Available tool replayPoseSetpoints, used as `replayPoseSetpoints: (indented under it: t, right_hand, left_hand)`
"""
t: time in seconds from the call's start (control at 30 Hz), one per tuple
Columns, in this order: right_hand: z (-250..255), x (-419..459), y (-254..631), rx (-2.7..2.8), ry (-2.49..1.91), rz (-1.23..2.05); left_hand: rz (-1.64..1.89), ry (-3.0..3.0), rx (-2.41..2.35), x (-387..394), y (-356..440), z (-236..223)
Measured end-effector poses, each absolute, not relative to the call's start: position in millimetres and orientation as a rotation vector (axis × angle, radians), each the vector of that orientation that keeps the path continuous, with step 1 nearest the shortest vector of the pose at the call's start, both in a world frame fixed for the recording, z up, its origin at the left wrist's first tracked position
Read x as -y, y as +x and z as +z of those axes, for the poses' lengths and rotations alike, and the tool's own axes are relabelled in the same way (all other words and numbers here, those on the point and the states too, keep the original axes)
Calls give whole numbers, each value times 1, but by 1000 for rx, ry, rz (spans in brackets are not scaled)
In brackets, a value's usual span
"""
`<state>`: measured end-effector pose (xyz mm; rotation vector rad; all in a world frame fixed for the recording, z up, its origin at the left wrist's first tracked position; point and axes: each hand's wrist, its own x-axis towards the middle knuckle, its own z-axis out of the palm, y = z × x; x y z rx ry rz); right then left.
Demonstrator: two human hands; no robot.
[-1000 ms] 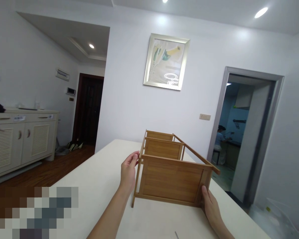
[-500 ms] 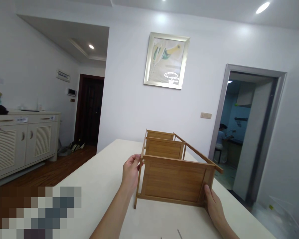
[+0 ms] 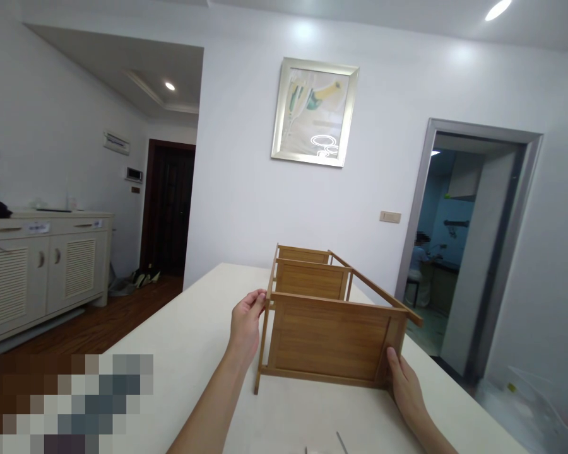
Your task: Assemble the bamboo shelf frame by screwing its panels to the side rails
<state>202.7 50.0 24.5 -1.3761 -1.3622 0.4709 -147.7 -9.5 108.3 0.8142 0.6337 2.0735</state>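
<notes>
A brown wooden shelf unit (image 3: 329,340) lies on its side on the white table (image 3: 203,315), its several panels one behind another, running away from me. At its left side, my left hand (image 3: 246,318) has thumb and fingers pinched together against the upper left rail; whether a small part is between the fingertips, I cannot make out. My right hand (image 3: 404,381) grips the lower right edge of the nearest panel, thumb on the front face and the other fingers hidden behind. A thin metal rod (image 3: 341,442) lies near the table's front edge.
Beyond the table's far end is a white wall with a framed picture (image 3: 315,113). A white cabinet (image 3: 47,258) stands at the left. Clear plastic (image 3: 520,403) lies at the right. A person (image 3: 417,261) sits beyond the doorway.
The view shifts slightly, and the rod tips come more into sight at the bottom. Both hands stay at the same places on the shelf unit, with only small finger movement on the left.
</notes>
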Motion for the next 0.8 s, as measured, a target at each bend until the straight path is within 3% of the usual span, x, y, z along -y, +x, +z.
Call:
replayPoseSetpoints:
  t: [0.8]
  right_hand:
    - [9, -65, 211, 1390, -1423, 433]
  left_hand:
    - [2139, 919, -859, 4, -151, 108]
